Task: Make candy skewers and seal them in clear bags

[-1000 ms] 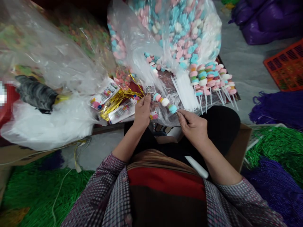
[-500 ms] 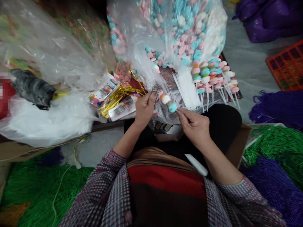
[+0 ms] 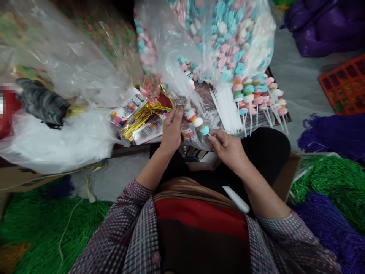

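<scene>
A candy skewer with pink, white, green and blue marshmallow-like pieces slants between my hands. My right hand is closed, pinching the skewer's stick just below the blue piece. With thumb and fingers together, my left hand grips a small clear printed bag beside the skewer's upper end. Whether the skewer is inside this bag or against it, I cannot tell. Finished-looking candy skewers lie in a row at the right, near a bundle of white sticks.
Large clear bags of candy stand at the back. Gold twist ties lie between printed packets. A grey-black wrapped object rests by white plastic at left. An orange crate and green strands are at right.
Both hands have shifted slightly left, with the candy skewer between them. My left hand has moved a little away from the skewer's upper end, and more of the bag's print shows.
</scene>
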Demonstrator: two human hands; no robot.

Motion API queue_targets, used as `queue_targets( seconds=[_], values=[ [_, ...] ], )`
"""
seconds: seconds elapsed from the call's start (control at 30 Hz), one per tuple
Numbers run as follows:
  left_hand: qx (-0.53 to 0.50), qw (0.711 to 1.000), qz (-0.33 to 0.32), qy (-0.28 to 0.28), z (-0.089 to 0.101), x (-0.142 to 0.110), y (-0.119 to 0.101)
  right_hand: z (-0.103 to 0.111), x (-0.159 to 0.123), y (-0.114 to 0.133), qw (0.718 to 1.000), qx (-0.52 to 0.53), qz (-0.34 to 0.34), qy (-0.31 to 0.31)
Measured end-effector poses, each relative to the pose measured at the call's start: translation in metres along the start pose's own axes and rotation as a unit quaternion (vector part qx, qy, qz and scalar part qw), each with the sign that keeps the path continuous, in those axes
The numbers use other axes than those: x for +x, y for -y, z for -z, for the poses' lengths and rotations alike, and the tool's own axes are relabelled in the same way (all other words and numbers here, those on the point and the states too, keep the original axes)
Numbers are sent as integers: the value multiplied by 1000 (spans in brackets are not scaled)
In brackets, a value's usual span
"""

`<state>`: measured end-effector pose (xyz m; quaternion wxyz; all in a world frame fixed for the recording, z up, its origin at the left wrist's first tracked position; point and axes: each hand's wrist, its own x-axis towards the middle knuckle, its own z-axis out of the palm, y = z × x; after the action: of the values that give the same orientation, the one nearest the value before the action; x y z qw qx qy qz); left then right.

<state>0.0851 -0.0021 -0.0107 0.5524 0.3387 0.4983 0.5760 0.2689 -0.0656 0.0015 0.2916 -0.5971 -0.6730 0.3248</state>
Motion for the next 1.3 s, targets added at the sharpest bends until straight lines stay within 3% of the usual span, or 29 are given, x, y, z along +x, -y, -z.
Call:
queue_targets(
  seconds=[0.07, 0.17, 0.37, 0.5, 0.77, 0.9, 1.13, 1.3],
  values=[
    [-80, 996, 33, 10, -1, 2, 0, 5, 3, 3, 996, 78, -26, 23],
    [-119, 991, 48, 37, -1, 1, -2, 7, 5, 9, 985, 161, -47, 34],
    [-110, 991, 3, 75, 0, -8, -9, 0, 2, 13, 983, 163, -55, 57],
    [-77, 993, -7, 91, 0, -10, -11, -1, 0, 12, 987, 160, -29, 17],
    [-105, 992, -29, 65, -10, -14, -7, -6, -7, 19, 990, 135, 26, -35],
    [-124, 990, 23, 62, -11, -15, -12, -9, -7, 16, 987, 153, 27, -38],
    [-143, 985, 40, 88, -8, -19, -11, -14, -3, 16, 975, 221, -23, -10],
    [-175, 981, 79, 15, -3, -6, -21, -11, 0, 16, 957, 281, -68, -24]
  ],
)
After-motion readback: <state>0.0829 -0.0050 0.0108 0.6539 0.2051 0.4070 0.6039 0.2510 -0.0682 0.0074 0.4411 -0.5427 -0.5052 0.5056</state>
